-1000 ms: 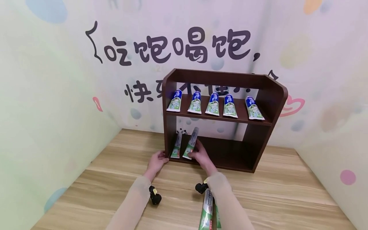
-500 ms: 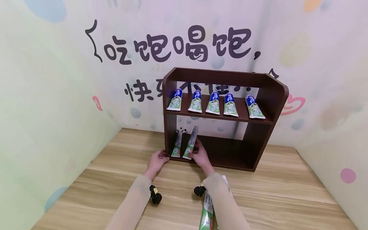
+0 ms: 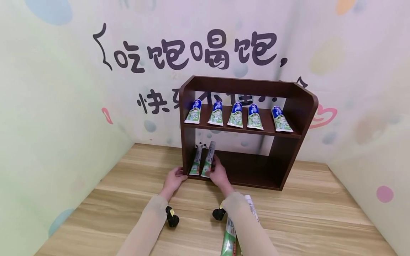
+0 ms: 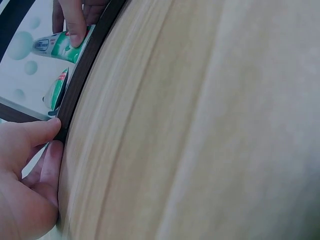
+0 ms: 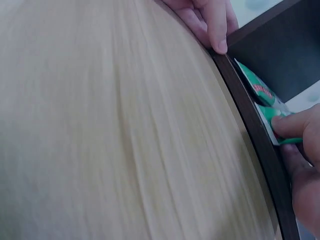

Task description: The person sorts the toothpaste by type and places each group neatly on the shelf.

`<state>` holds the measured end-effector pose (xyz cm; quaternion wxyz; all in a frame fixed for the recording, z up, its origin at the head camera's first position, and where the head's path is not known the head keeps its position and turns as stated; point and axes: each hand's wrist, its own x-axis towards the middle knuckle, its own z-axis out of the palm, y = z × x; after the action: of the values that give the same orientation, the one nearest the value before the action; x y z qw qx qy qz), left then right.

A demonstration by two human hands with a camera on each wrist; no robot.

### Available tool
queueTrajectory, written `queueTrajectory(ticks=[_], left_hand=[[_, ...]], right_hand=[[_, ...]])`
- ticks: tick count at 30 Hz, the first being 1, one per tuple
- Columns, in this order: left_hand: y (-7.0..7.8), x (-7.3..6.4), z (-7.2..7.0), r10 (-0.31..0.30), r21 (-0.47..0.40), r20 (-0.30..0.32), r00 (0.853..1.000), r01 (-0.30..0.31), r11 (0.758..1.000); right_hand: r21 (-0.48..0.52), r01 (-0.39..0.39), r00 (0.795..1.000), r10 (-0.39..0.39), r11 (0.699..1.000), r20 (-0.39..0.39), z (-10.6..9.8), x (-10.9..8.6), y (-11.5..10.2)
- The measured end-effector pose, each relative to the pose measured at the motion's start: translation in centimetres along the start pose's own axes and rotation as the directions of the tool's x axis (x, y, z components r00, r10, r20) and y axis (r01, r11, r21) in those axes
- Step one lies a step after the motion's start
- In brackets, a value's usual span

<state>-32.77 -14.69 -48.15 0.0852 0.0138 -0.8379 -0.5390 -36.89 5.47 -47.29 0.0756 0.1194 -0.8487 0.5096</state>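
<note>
My right hand [image 3: 219,174] grips a green-and-grey toothpaste tube [image 3: 209,156] between thumb and fingers on the lower level of a dark brown two-level shelf [image 3: 256,186]. The tube leans back, its crimped end near the shelf's front edge. To its left leans a similar toothpaste tube [image 3: 196,163], close by the side wall. My left hand [image 3: 174,180] holds the shelf's lower left front corner; in the left wrist view its thumb and fingers [image 4: 50,167] sit at that corner. The right wrist view shows my right thumb [image 5: 292,125] on the held tube's green end.
Several blue-and-green toothpaste tubes [image 3: 236,115] lean in a row on the upper level. More tubes, one green and grey [image 3: 229,238], lie on the wooden table [image 3: 314,213], partly under my right forearm. A printed wall [image 3: 128,89] stands behind the shelf.
My right hand has shifted the held tube a little to the left, closer to the neighbouring tube. My left hand keeps its place at the corner.
</note>
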Motion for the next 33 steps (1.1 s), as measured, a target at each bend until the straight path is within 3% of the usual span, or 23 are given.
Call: queueTrajectory(ticks=[14,33], left_hand=[[0.0,-0.4,-0.1,0.022,0.021,-0.007,1.0,-0.021,1.0],[-0.2,0.0,-0.1,0.02,0.005,-0.004,1.0,-0.02,1.0]], right_hand=[[-0.06,-0.007,0.999,0.009,0.998,0.035,-0.7,0.1,1.1],[-0.027,-0.015,0.991,0.018,1.0,0.129,-1.6,0.4,1.0]])
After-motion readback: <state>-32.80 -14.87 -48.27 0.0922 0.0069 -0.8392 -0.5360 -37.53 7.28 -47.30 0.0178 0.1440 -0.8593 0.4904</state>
